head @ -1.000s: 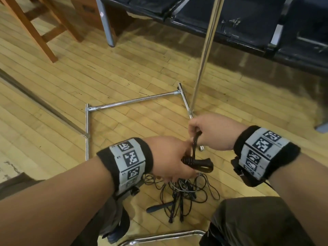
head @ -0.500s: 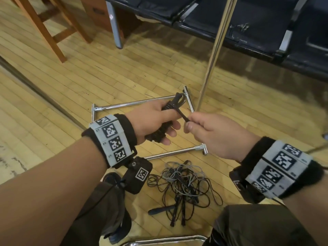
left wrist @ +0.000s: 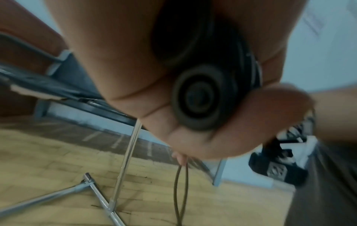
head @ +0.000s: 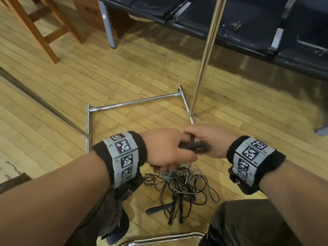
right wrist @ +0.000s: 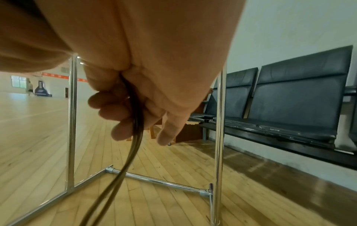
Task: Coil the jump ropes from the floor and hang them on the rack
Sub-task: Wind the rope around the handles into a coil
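Note:
My left hand (head: pixel 165 150) grips the black jump rope handles (head: pixel 193 146); their round butt end (left wrist: pixel 201 97) fills the left wrist view, with thin cord (left wrist: pixel 180 191) hanging below. My right hand (head: pixel 205 139) meets the left over the handles and pinches a doubled cord (right wrist: pixel 133 137) that runs down toward the floor. Under both hands a tangled pile of jump ropes (head: pixel 181 185) lies on the wooden floor. The chrome rack (head: pixel 134 102) has its base frame on the floor just beyond my hands, and its upright pole (head: pixel 205 55) rises at the right.
A row of black padded seats (head: pixel 248 20) lines the wall behind the rack. A wooden stool (head: pixel 40 27) stands at the far left. A metal strip (head: pixel 40 102) crosses the floor on the left. A chrome bar (head: pixel 165 238) lies near my knees (head: pixel 248 224).
Both hands have dropped from above the rack base to just over the rope pile and closed together. The right hand, which pulled cord away from the handles, now sits against them.

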The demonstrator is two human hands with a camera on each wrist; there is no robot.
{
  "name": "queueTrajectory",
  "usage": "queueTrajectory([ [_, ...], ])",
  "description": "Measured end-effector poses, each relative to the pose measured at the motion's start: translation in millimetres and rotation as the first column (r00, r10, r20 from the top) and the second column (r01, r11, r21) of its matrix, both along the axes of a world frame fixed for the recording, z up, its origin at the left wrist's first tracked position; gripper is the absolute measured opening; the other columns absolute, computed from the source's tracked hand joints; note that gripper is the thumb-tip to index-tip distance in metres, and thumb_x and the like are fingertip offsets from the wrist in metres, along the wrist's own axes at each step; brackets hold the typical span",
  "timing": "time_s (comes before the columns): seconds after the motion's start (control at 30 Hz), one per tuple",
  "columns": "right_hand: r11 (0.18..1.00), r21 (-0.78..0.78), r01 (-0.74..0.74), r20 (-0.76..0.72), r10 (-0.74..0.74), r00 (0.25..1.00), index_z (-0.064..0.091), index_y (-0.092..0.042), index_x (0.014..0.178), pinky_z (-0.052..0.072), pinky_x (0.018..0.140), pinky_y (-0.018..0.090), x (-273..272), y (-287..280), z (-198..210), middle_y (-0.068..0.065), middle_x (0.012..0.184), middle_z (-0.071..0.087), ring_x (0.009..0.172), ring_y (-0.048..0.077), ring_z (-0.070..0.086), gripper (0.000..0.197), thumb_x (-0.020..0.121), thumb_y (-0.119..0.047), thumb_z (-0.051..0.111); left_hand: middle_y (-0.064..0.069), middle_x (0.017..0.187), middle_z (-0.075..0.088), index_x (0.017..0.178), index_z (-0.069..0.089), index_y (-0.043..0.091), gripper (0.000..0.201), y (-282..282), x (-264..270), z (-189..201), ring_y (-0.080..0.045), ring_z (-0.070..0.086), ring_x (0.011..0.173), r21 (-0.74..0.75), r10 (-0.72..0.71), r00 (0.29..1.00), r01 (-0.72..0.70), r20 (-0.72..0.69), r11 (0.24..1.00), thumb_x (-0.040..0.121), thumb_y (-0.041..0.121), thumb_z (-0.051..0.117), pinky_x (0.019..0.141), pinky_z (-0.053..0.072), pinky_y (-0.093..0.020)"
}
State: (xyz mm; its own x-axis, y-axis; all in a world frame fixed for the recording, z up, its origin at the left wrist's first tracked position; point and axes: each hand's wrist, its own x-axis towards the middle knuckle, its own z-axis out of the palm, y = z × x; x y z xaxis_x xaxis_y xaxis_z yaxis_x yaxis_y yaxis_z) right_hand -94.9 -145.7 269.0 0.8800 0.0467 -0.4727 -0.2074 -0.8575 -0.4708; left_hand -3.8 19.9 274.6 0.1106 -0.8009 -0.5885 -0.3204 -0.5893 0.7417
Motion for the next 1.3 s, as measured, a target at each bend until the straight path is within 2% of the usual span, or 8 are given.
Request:
queueTrajectory([
  [0.2,0.957,-0.276,-0.090,0.118,0.127,0.985,0.065,-0.027,0.095,0.053,0.075,0.035,15,13,23,-0.010,0.089,0.061,0.085,0.014,0.060,0.016,0.102,-0.034,0.053,-0.001,0.077,0.078,0.108,0.064,0.023,0.029,-1,-10,-14,-0.013,0.071,0.052,0.238,-0.198,0.897,0.108,0.396,0.965,0.098,0.050,0.059,0.050,0.059,-0.023],
  [0.33,0.944,-0.317,-0.087,0.242,0.169,0.956,0.055,-0.029,0.089,0.044,0.056,0.028,13,25,38,-0.009,0.079,0.054,0.069,0.008,0.052,0.017,0.102,-0.032,0.045,-0.003,0.083,0.077,0.110,0.057,0.028,0.012,1,8,-19,-0.012,0.067,0.049,0.109,0.142,0.918,-0.195,0.370,0.975,0.102,0.036,0.056,0.048,0.060,-0.027],
  [0.5,0.986,0.112,0.127,0.322,-0.157,0.934,0.059,-0.034,0.101,0.040,0.053,0.023,5,27,42,-0.011,0.072,0.060,0.067,0.007,0.056,0.020,0.108,-0.036,0.041,-0.004,0.083,0.064,0.102,0.062,0.022,0.002,7,45,-5,-0.015,0.065,0.052,-0.111,0.618,0.783,-0.621,-0.064,0.776,0.100,0.023,0.062,0.042,0.048,-0.026],
  [0.67,0.907,0.389,0.162,0.078,-0.208,0.975,0.061,-0.028,0.099,0.039,0.047,0.015,-5,17,25,-0.009,0.064,0.054,0.052,0.000,0.047,0.024,0.109,-0.035,0.041,-0.005,0.063,0.055,0.103,0.058,0.015,0.025,10,42,1,-0.018,0.050,0.045,-0.141,0.517,0.745,-0.617,-0.423,0.774,0.086,0.000,0.070,0.041,0.045,-0.027],
  [0.8,0.884,0.444,0.143,-0.065,-0.128,0.990,0.062,-0.023,0.098,0.049,0.056,0.022,-10,8,14,-0.006,0.066,0.057,0.058,0.008,0.054,0.027,0.110,-0.033,0.040,-0.005,0.068,0.055,0.092,0.060,0.019,0.025,7,34,10,-0.018,0.048,0.045,-0.162,0.426,0.727,-0.585,-0.539,0.794,0.085,0.037,0.076,0.042,0.044,-0.026],
  [0.97,0.993,0.120,0.018,-0.145,-0.001,0.989,0.067,-0.028,0.101,0.055,0.078,0.029,-9,-10,5,-0.009,0.086,0.070,0.080,0.007,0.066,0.023,0.105,-0.039,0.048,0.000,0.066,0.066,0.085,0.068,0.032,0.027,4,10,15,-0.019,0.060,0.048,-0.147,0.112,0.984,-0.132,-0.136,0.980,0.091,0.058,0.067,0.048,0.053,-0.031],
  [1.1,0.993,-0.086,-0.084,-0.177,0.068,0.982,0.068,-0.028,0.105,0.058,0.080,0.037,2,-9,4,-0.007,0.093,0.068,0.085,0.013,0.064,0.015,0.099,-0.039,0.062,0.006,0.073,0.073,0.093,0.066,0.034,0.034,0,-25,-2,-0.004,0.064,0.055,0.097,-0.218,0.936,0.198,0.276,0.975,0.089,0.068,0.063,0.053,0.051,-0.027],
  [1.3,0.939,-0.336,-0.079,0.137,0.132,0.982,0.052,-0.032,0.074,0.038,0.053,0.024,22,11,34,-0.011,0.075,0.055,0.067,0.004,0.049,0.021,0.092,-0.032,0.064,-0.001,0.075,0.075,0.092,0.071,0.019,0.047,1,-22,-23,-0.017,0.065,0.058,0.278,-0.149,0.902,0.034,0.404,0.960,0.090,0.065,0.062,0.054,0.057,-0.033],
])
